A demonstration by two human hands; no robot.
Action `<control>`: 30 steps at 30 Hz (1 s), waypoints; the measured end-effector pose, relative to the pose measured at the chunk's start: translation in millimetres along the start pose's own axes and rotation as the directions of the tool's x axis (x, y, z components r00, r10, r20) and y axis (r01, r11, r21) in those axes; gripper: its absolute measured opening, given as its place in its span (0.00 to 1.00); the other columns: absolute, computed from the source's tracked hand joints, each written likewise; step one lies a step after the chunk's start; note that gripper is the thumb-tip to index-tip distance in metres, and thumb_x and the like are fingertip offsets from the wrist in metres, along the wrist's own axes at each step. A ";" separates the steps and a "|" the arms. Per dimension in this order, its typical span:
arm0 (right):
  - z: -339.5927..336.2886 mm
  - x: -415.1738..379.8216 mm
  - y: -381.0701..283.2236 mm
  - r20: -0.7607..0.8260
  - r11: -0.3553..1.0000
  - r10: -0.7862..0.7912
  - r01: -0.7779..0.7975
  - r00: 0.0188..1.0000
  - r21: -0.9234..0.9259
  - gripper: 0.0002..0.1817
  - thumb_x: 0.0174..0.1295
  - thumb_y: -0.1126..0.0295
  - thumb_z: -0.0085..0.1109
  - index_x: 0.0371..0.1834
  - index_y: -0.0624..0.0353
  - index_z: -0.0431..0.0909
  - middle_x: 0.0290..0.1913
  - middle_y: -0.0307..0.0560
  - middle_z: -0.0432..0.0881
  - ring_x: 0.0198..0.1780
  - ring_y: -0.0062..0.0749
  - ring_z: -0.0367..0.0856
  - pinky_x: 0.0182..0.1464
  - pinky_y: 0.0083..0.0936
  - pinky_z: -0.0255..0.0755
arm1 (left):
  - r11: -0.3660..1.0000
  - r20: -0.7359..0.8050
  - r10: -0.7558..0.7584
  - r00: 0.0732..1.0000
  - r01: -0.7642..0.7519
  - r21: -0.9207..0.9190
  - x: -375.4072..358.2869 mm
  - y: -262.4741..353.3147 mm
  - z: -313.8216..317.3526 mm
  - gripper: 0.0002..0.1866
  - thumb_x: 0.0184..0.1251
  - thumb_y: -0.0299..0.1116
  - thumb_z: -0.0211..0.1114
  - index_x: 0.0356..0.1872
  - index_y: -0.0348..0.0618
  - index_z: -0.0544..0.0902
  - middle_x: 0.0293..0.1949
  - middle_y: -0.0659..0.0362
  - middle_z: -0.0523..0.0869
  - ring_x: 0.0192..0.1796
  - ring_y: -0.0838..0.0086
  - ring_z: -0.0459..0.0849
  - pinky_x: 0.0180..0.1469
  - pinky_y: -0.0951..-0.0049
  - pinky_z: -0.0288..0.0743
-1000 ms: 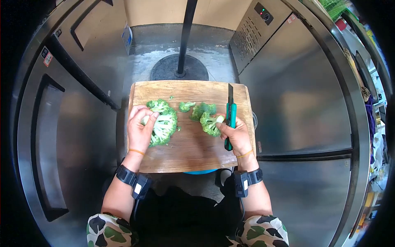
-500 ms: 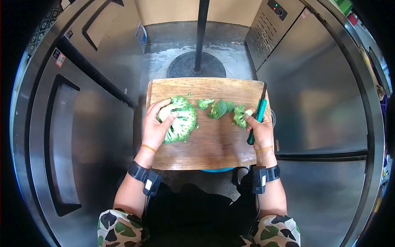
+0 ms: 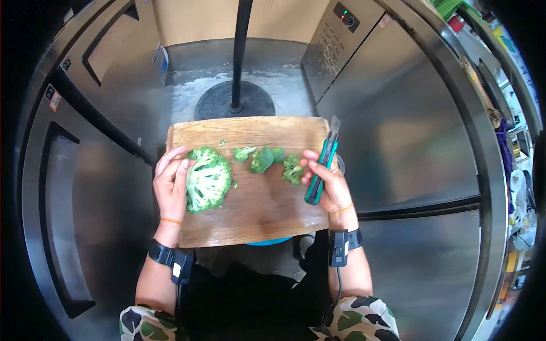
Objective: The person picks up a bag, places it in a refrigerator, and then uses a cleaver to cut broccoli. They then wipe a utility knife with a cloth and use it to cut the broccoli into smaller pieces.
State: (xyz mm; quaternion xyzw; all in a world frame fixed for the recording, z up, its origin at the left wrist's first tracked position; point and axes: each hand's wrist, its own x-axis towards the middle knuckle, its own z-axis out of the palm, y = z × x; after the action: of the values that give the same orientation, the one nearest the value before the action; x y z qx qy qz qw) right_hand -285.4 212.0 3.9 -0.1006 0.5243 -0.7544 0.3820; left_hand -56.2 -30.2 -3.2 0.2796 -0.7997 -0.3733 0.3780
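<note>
A large broccoli head [image 3: 208,181] lies on the left of a wooden cutting board [image 3: 256,210], its pale cut stems facing up. My left hand [image 3: 170,184] holds it at its left edge, thumb and fingers bent against it. On the right, my right hand [image 3: 333,184] has a green and black utility knife [image 3: 322,165] across the palm, its blade out and pointing away from me. The thumb lies over the handle. Just left of those fingertips is a cut floret [image 3: 293,170], apart from the hand. More florets [image 3: 261,160] sit in a row between it and the head.
Steel cabinets [image 3: 398,113] stand close on the right, and more steel doors [image 3: 114,187] on the left. Beyond the board a black pole rises from a round base [image 3: 213,101]. Something blue [image 3: 269,241] shows under the board's near edge.
My right hand has let go of the floret, which now lies on the board, and still keeps the knife. My left thumb has drawn back to the head's edge. The view has turned right.
</note>
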 end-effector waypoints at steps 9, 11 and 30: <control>48.2 -17.0 13.8 0.310 0.974 -0.042 -0.030 0.950 0.222 0.25 0.69 0.61 0.58 0.66 0.58 0.70 0.61 0.50 0.77 0.59 0.33 0.75 0.62 0.33 0.68 | 0.963 0.281 0.067 0.957 0.011 -0.269 -36.9 63.0 17.7 0.10 0.61 0.25 0.68 0.42 0.37 0.81 0.44 0.54 0.83 0.43 0.66 0.84 0.49 0.69 0.78; 65.3 -21.6 25.4 0.320 0.971 -0.015 -0.063 0.947 0.233 0.26 0.68 0.59 0.58 0.67 0.56 0.69 0.63 0.51 0.75 0.63 0.36 0.72 0.65 0.36 0.66 | 0.877 0.480 -0.046 0.876 0.266 -0.401 -57.4 63.9 36.1 0.16 0.64 0.28 0.67 0.50 0.37 0.76 0.44 0.53 0.83 0.42 0.70 0.84 0.48 0.71 0.79; 77.7 -15.8 44.1 -0.055 0.984 -0.172 0.169 0.984 -0.055 0.09 0.71 0.67 0.55 0.49 0.57 0.75 0.41 0.44 0.85 0.42 0.24 0.82 0.46 0.23 0.76 | 0.574 0.817 -0.154 0.555 0.724 -0.383 -68.5 67.6 51.9 0.08 0.75 0.33 0.57 0.45 0.41 0.70 0.33 0.59 0.82 0.33 0.81 0.81 0.37 0.79 0.77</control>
State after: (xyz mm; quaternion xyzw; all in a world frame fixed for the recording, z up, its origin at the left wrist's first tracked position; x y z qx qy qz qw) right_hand -210.8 160.3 3.0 -0.1319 0.5439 -0.7735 0.2976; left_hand -71.4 77.9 1.8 0.1596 -0.5696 -0.8062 -0.0032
